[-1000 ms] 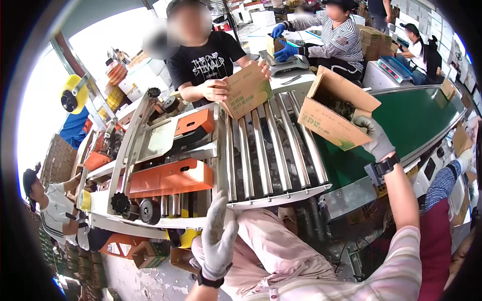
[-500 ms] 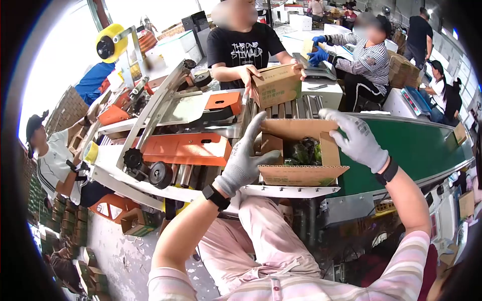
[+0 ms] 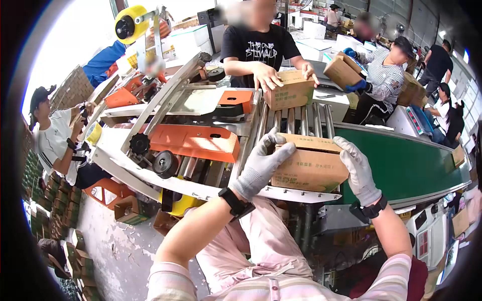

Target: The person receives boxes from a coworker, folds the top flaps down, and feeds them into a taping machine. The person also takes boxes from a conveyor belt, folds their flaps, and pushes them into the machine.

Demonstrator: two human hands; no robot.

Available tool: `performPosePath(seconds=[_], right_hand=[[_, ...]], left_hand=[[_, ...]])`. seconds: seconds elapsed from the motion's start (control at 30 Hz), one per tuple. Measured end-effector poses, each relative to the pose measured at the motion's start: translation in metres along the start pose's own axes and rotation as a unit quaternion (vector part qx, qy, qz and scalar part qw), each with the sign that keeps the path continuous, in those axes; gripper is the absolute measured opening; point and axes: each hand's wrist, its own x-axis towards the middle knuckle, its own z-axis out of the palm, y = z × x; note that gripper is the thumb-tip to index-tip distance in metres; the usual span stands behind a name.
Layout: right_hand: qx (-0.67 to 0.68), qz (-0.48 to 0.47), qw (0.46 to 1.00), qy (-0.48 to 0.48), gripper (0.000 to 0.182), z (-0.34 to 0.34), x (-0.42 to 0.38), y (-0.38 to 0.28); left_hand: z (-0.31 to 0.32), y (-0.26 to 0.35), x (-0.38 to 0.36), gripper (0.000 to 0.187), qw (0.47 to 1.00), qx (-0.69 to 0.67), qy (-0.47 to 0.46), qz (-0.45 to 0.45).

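Observation:
A brown cardboard box (image 3: 310, 173) with green print sits on the near end of the metal rollers, its top flaps folded down and its contents hidden. My left hand (image 3: 263, 165), in a grey glove, grips the box's left end, thumb over the top edge. On the right end, my gloved right hand (image 3: 359, 170) has its fingers at the top corner and along the side. Beyond it, a person in a black T-shirt holds a second cardboard box (image 3: 289, 91) on the rollers with both hands.
An orange-plated sealing machine (image 3: 196, 142) with black knobs stands to the left. The green conveyor belt (image 3: 401, 155) runs off to the right. Behind it, a person in blue gloves tilts another box (image 3: 343, 71). A seated person (image 3: 57, 135) is at far left.
The flaps of my box have gone from raised to folded down, covering the green contents. The person opposite has lowered their box onto the rollers. The blue-gloved person now lifts a box.

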Motion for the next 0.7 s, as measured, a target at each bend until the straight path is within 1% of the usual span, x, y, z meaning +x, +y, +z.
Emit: performPosePath(seconds=[0.03, 0.07, 0.1, 0.13, 0.17, 0.2, 0.23, 0.27, 0.3, 0.33, 0.37, 0.43, 0.47, 0.5, 0.57, 0.6, 0.63, 0.67, 0.7], right_hand=[[0.092, 0.087, 0.988, 0.089, 0.064, 0.010, 0.000, 0.003], [0.086, 0.106, 0.984, 0.115, 0.061, 0.016, 0.001, 0.000], [0.085, 0.108, 0.984, 0.113, 0.061, 0.022, 0.002, -0.007], [0.089, 0.100, 0.981, 0.141, 0.059, 0.028, 0.005, -0.016], [0.093, 0.091, 0.977, 0.168, 0.058, 0.031, 0.007, -0.021], [0.186, 0.164, 0.952, 0.180, 0.054, 0.032, 0.007, -0.021], [0.186, 0.164, 0.953, 0.176, 0.054, 0.030, 0.010, -0.016], [0.214, 0.183, 0.947, 0.152, 0.052, 0.026, 0.012, -0.007], [0.243, 0.202, 0.940, 0.128, 0.050, 0.022, 0.013, 0.000], [0.253, 0.222, 0.933, 0.130, 0.048, 0.019, 0.017, 0.002], [0.254, 0.222, 0.933, 0.126, 0.048, 0.019, 0.020, 0.005], [0.282, 0.212, 0.925, 0.144, 0.046, 0.022, 0.027, 0.008], [0.289, 0.228, 0.918, 0.147, 0.045, 0.023, 0.039, 0.006], [0.316, 0.220, 0.910, 0.154, 0.045, 0.024, 0.050, 0.014], [0.300, 0.204, 0.917, 0.164, 0.044, 0.036, 0.078, 0.015], [0.311, 0.205, 0.913, 0.165, 0.042, 0.044, 0.095, 0.019], [0.322, 0.207, 0.908, 0.168, 0.040, 0.055, 0.114, 0.030], [0.329, 0.188, 0.912, 0.158, 0.037, 0.067, 0.139, 0.057], [0.335, 0.167, 0.915, 0.149, 0.034, 0.079, 0.161, 0.075]], left_hand=[[0.007, 0.003, -0.004, 0.019, 1.000, -0.002, 0.002, -0.001], [0.013, 0.007, -0.009, 0.014, 0.998, -0.046, 0.021, -0.023], [0.018, 0.009, -0.011, 0.010, 0.994, -0.091, 0.039, -0.044], [0.018, 0.005, -0.008, 0.018, 0.993, -0.101, 0.050, -0.027], [0.016, 0.000, -0.008, 0.018, 0.993, -0.102, 0.053, -0.026], [0.016, 0.002, -0.010, 0.025, 0.994, -0.085, 0.055, -0.028], [0.016, 0.003, -0.010, 0.032, 0.995, -0.068, 0.059, -0.030], [0.016, 0.000, -0.007, 0.047, 0.995, -0.060, 0.068, -0.027], [0.015, -0.002, -0.005, 0.047, 0.995, -0.060, 0.072, -0.026], [0.015, -0.004, -0.002, 0.050, 0.995, -0.073, 0.067, -0.011], [0.013, -0.006, 0.001, 0.052, 0.994, -0.085, 0.062, 0.004], [0.007, -0.007, 0.017, 0.059, 0.993, -0.109, 0.050, -0.011], [0.003, -0.010, 0.032, 0.064, 0.993, -0.108, 0.042, 0.013], [-0.005, -0.015, 0.048, 0.071, 0.993, -0.106, 0.033, 0.037], [-0.026, -0.018, 0.077, 0.081, 0.989, 0.038, 0.084, 0.112], [-0.028, 0.001, 0.071, 0.088, 0.987, 0.018, 0.109, 0.120], [-0.041, 0.009, 0.069, 0.084, 0.974, 0.080, 0.144, 0.156], [-0.041, 0.037, 0.049, 0.078, 0.961, 0.125, 0.163, 0.187], [-0.049, 0.048, 0.032, 0.071, 0.960, 0.108, 0.155, 0.207]])
